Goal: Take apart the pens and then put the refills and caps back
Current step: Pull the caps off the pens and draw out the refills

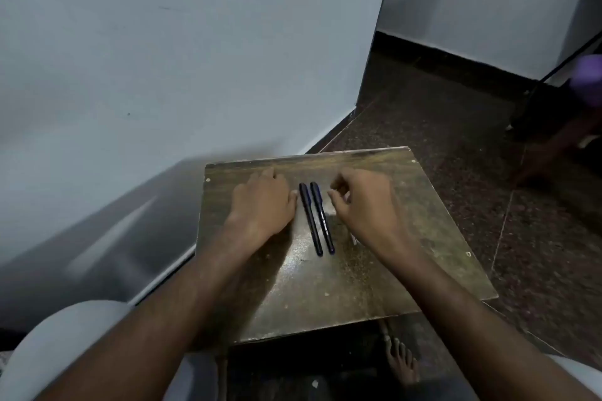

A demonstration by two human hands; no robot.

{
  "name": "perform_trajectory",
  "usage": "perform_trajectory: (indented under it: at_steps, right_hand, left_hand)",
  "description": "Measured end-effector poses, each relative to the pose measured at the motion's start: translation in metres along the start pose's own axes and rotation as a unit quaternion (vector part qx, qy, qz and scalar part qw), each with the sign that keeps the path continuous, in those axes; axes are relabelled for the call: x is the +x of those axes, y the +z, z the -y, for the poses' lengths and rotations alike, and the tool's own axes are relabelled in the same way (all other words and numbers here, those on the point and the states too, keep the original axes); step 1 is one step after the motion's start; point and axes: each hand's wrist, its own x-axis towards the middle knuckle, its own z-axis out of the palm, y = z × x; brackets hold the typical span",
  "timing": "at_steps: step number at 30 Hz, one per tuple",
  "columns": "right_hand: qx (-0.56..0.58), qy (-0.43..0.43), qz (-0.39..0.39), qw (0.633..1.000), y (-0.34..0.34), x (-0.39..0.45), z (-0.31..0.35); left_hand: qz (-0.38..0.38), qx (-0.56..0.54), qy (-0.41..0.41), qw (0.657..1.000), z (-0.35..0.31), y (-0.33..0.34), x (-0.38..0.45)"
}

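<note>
Two dark blue capped plastic pens (311, 218) (322, 216) are lying side by side on the worn brown wooden table (374, 270). The left hand (262, 202) is resting flat beside them, left; the right hand (361, 202) is hovering with loosely curled fingers, pinching nothing visible.

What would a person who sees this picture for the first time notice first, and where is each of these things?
Two dark pens lie side by side, capped, in the middle of a small worn wooden table. The left hand rests on the table just left of them, while the right hand hangs just right of them with its fingers loosely curled; neither hand holds a pen. A pale wall fills the space behind the table.
</note>
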Motion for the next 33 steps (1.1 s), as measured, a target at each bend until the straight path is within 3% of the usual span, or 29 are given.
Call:
perform_trajectory:
  at_steps: [8,22,26,29,33]
  right_hand:
    - [0.038,0.013,0.063,0.997,0.013,-0.004,-0.005]
    - [-0.009,0.057,0.114,0.992,0.038,0.007,-0.001]
    - [0.028,0.072,0.12,0.99,0.034,0.006,0.0]
    - [0.078,0.089,0.072,0.99,0.024,0.01,-0.002]
    - [0.114,0.076,0.068,0.988,0.015,0.007,0.0]
  left_hand:
    - [-0.069,-0.043,-0.008,0.997,-0.004,0.009,0.002]
    - [-0.068,-0.052,-0.02,0.996,0.002,0.011,0.009]
    - [-0.062,-0.063,-0.028,0.996,0.005,0.016,0.009]
    - [-0.08,-0.15,-0.021,0.985,0.002,0.012,0.013]
    - [-0.078,-0.339,0.003,0.938,-0.007,0.004,0.017]
